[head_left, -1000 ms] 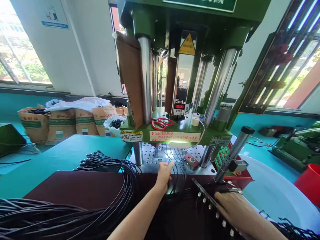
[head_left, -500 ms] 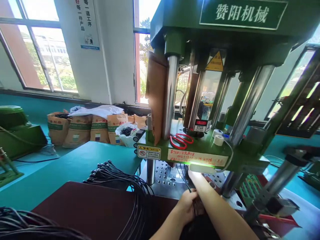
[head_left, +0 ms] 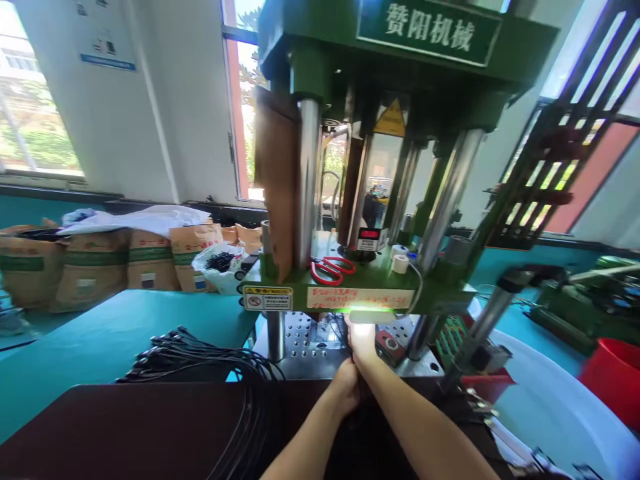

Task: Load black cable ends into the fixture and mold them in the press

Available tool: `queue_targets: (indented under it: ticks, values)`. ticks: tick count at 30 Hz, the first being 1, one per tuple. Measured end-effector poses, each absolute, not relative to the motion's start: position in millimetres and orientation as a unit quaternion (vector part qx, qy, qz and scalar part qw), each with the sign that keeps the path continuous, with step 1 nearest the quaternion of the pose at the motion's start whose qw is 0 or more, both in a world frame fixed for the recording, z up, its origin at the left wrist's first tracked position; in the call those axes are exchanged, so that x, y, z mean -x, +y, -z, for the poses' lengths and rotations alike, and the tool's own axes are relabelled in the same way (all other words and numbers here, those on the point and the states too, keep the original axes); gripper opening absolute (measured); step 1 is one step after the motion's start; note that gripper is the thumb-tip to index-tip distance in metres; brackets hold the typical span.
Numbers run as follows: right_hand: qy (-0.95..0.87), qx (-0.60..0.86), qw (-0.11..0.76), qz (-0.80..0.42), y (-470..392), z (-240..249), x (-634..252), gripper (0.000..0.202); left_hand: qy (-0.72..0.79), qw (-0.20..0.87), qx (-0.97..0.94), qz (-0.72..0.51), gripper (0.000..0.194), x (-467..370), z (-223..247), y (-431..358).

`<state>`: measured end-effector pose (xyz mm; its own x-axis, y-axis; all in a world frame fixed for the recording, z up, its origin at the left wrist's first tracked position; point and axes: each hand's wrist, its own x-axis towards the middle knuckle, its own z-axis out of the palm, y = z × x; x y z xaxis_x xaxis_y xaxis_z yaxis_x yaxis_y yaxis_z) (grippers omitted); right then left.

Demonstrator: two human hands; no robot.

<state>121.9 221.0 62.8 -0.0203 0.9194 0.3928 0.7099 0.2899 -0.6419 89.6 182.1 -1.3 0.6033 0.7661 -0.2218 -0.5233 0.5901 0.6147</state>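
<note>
My left hand point(head_left: 346, 387) is closed low in front of the press. Thin black cables point(head_left: 342, 328) run from it up toward the metal mold plate point(head_left: 300, 340). My right hand point(head_left: 361, 335) reaches farther in, just beyond the left, beneath the glowing lamp bar point(head_left: 371, 316). Glare and the lamp bar hide its fingertips, so its grip is unclear. A bundle of black cables point(head_left: 210, 357) with dark molded ends lies to the left, draping over the brown board point(head_left: 135, 427).
The green press point(head_left: 320, 40) stands ahead on steel columns, its upper block above my hands. Red-handled scissors point(head_left: 333, 270) rest on its ledge. Paper sacks point(head_left: 97, 267) line the wall at left. A jointed dark arm point(head_left: 493, 313) and a red bucket point(head_left: 614, 380) are at right.
The view has turned right, so the press sits farther left and the red bucket shows. My left hand has moved slightly forward, closer to the right hand, which stays under the lamp.
</note>
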Motion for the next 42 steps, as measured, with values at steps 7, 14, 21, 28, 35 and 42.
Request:
queue_targets:
  ticks: [7,14,21,28,35,42]
  values:
    - [-0.616,0.665,0.418,-0.063,119.9,-68.3,-180.3,0.032,0.263,0.858,-0.292,-0.332,0.004,-71.3,7.1,181.4]
    - [-0.47,0.776,0.392,0.154,-62.9,-118.6,-309.9,0.03,0.304,0.828,-0.33,-0.336,0.012,-66.8,13.9,183.2]
    - [-0.176,0.971,-0.015,0.162,-129.6,-106.9,-399.2,0.044,0.324,0.821,-0.325,-0.338,0.012,-68.7,8.0,179.4]
    - [-0.232,0.971,-0.048,0.011,-106.6,-114.1,-416.9,0.038,0.339,0.812,-0.335,-0.336,0.012,-67.6,7.8,179.1]
    - [-0.62,0.784,0.014,-0.035,-23.7,-150.7,-330.8,0.038,0.327,0.824,-0.321,-0.333,0.008,-74.0,-2.5,174.3]
    - [-0.72,0.656,0.191,-0.124,156.9,-93.9,-229.8,0.016,0.256,0.857,-0.295,-0.337,0.022,-71.6,-7.3,173.7]
